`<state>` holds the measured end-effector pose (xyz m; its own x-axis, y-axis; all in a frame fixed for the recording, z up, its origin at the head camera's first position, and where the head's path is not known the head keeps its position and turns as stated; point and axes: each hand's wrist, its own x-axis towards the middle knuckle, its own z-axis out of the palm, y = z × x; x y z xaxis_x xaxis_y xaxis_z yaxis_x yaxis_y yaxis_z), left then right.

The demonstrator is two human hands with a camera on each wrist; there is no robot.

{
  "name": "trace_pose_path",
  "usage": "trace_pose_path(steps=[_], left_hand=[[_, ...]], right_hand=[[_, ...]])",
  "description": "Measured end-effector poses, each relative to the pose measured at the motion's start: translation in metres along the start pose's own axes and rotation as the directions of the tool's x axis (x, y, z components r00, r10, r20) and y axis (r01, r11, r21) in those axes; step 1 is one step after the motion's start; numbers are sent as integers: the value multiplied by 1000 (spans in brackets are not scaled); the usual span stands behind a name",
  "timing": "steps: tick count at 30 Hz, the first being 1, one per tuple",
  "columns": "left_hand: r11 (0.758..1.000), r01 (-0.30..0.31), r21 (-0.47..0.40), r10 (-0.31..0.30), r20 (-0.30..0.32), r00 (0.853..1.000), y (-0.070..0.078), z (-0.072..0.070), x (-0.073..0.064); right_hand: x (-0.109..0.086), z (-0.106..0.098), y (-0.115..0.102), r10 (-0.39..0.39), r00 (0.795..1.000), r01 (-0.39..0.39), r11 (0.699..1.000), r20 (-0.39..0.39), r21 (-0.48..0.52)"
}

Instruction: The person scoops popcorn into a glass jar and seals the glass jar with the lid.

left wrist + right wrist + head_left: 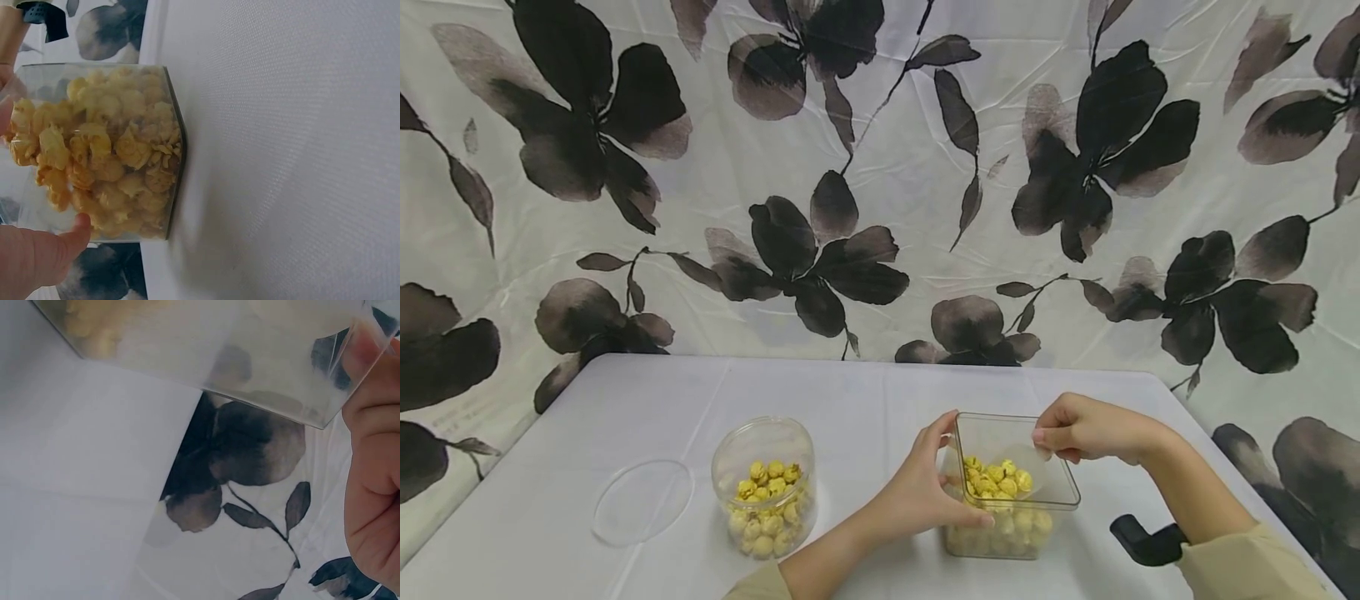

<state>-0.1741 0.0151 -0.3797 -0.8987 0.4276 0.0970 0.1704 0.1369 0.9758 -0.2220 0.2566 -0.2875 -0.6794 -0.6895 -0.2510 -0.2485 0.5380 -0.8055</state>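
A clear square container (pixel 992 546), part filled with yellow popcorn (pixel 131 150), stands on the white table. My left hand (pixel 917 487) grips its left side, thumb (pixel 75 237) along the front wall and fingers up near the rim. At the right side of the opening, my right hand (pixel 1075 432) has its fingers curled and pinches a pale, translucent piece (pixel 1042 452). That piece reaches down inside the rim; its full shape is hidden. In the right wrist view, the right hand (pixel 378 462) appears beside the container's clear wall (pixel 275 381).
Left of the square container stands a clear round jar (pixel 718 467) holding more popcorn. A clear round lid (pixel 643 504) lies flat farther left on the table (pixel 865 408). Behind hangs a white cloth with dark flowers (pixel 820 275). A black device (pixel 1146 540) sits by the right wrist.
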Motion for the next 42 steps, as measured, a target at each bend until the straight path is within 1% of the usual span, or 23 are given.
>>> trace_pose_path(steps=[3,8,22,30,34,39,42], left_hand=[[1000,5,0,-5,0,1000,1,0,0],[1000,12,7,-12,1,1000,1,0,0],[1000,2,20,-2,-9,1000,0,1,-1],[1000,4,21,-3,-9,1000,0,1,0],[1000,5,23,-5,-2,1000,0,1,0],[1000,2,18,-2,-7,1000,1,1,0],[1000,4,16,-4,-9,1000,1,1,0]], right_hand=[[-2,0,-1,6,1000,-6,1000,-3,3],[-3,1,-2,22,1000,-22,999,-2,42],[-3,4,-1,57,998,-56,993,-7,107],[-4,4,-2,72,997,-69,991,-16,113],[-5,5,-3,63,998,-62,992,-6,112],[-5,6,-4,44,999,-44,994,3,101],[-6,7,-5,48,999,-48,993,4,103]])
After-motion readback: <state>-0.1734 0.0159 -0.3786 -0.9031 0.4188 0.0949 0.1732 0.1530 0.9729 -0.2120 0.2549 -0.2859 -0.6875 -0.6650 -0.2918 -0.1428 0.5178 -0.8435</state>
